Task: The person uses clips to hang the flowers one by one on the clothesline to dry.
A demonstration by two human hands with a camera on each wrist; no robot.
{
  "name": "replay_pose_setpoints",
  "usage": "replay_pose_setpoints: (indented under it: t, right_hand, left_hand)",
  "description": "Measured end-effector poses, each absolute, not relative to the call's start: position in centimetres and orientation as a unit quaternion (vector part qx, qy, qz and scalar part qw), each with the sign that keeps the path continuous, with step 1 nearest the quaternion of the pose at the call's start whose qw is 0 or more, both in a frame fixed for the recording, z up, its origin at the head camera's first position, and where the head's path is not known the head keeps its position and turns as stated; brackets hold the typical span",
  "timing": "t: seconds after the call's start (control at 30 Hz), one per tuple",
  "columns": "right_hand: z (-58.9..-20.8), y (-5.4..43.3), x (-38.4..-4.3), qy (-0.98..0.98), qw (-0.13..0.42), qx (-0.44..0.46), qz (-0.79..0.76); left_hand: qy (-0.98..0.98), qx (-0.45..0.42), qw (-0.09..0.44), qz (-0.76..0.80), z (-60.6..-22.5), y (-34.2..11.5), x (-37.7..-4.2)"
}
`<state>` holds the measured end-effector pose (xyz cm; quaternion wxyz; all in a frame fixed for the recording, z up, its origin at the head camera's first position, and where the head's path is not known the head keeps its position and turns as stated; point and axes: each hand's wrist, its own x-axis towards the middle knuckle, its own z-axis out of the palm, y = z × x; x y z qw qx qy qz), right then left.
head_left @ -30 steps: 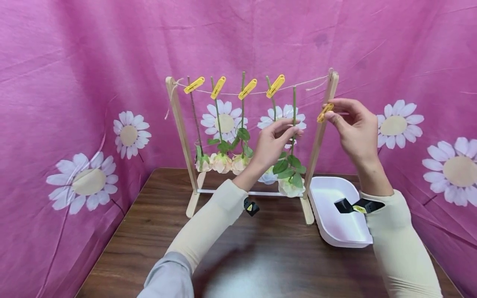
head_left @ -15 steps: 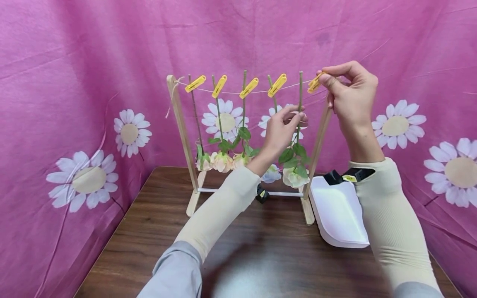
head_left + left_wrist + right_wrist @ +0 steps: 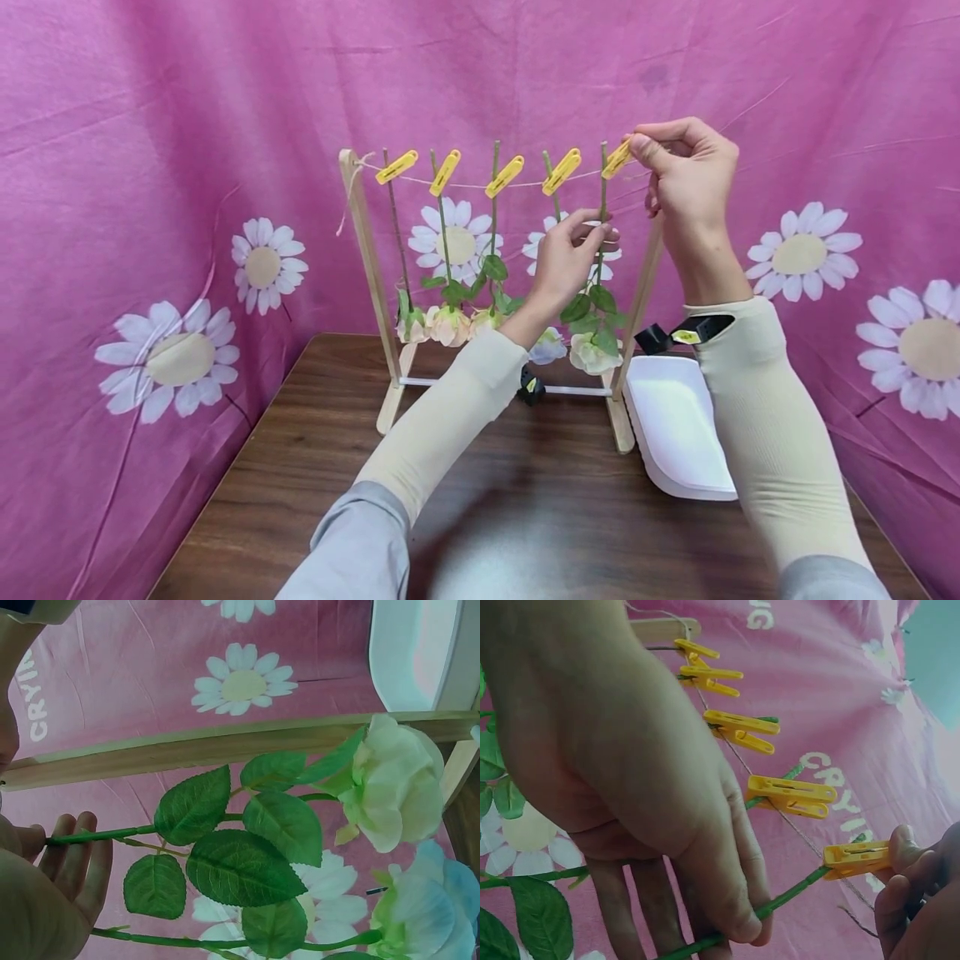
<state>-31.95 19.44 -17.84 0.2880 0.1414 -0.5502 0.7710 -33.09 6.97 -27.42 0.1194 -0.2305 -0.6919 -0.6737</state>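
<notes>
My left hand [image 3: 566, 254] pinches the green stem of a cream artificial rose [image 3: 595, 353] that hangs head down at the right of the string. In the left wrist view the cream rose [image 3: 397, 784] shows with its leaves. Up at the string, my right hand [image 3: 690, 171] pinches a yellow clothespin [image 3: 618, 158] by its handle end. In the right wrist view, the nose of that clothespin [image 3: 851, 859] sits at the stem and string; whether it clamps both I cannot tell. A pale blue rose [image 3: 547, 346] hangs just left of the cream one.
Several roses [image 3: 447, 325] hang upside down from the string [image 3: 465, 185], held by yellow clothespins [image 3: 446, 173]. A wooden frame [image 3: 369, 267] carries the string. A white plastic tub [image 3: 675, 433] stands on the brown table [image 3: 315, 467], right of the frame. A pink flowered cloth hangs behind.
My right hand has risen and moved left, bringing the clothespin from the frame's right post to the stem. The left hand has lifted the rose, raising its stem end past the string.
</notes>
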Motion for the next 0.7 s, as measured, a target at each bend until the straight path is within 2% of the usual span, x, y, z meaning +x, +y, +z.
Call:
replay_pose_setpoints:
  t: [0.3,0.7]
  right_hand:
    - [-18.3,19.0,-32.2,-0.573,0.272,0.124,0.763]
    - [-19.0,19.2,-31.5,-0.613,0.265,0.146,0.730]
  left_hand:
    - [-0.706,-0.221,0.129,-0.660,-27.3,6.9,-33.1]
    - [-0.740,-0.214,0.148,-0.621,-27.1,7.0,-32.5]
